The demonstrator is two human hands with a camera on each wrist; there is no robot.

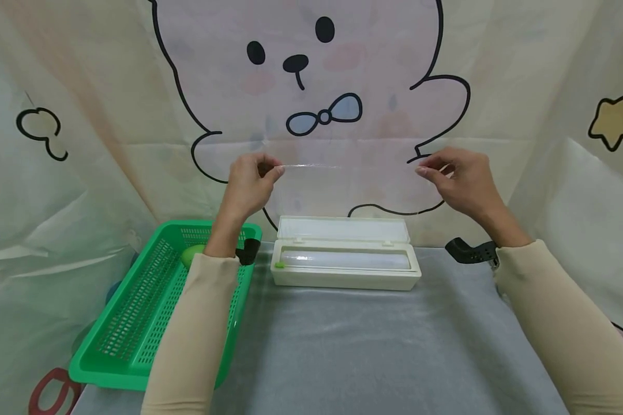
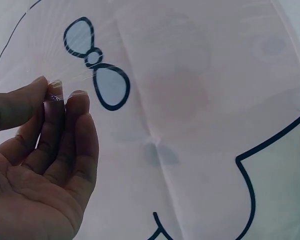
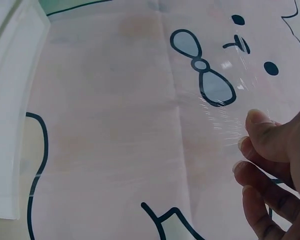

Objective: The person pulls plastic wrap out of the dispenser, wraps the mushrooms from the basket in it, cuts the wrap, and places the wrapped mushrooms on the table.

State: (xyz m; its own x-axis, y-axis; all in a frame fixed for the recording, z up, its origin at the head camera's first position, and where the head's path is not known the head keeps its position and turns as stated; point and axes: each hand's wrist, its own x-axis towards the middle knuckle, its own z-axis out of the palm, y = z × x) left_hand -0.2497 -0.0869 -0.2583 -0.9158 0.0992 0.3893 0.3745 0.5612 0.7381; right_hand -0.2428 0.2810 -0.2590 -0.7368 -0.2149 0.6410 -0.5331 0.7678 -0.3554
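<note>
Fingers (image 2: 86, 140) (two hands (image 1: 246, 184) (image 1: 461, 181)) pinch one clear film (image 1: 311, 165); one box (image 1: 345, 280) below.

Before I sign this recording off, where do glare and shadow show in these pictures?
Head view: thin glint on the clear film beside the left hand, soft shadows on the grey cloth; left wrist view: same hand largely in shade; right wrist view: bright streaks on the film near the right hand.

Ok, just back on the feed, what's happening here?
A person's left hand and right hand pinch clear film, held up between them. On the table, the long white box stands open with a roll inside. To its left is a green basket with something green in it, partly hidden.
</note>
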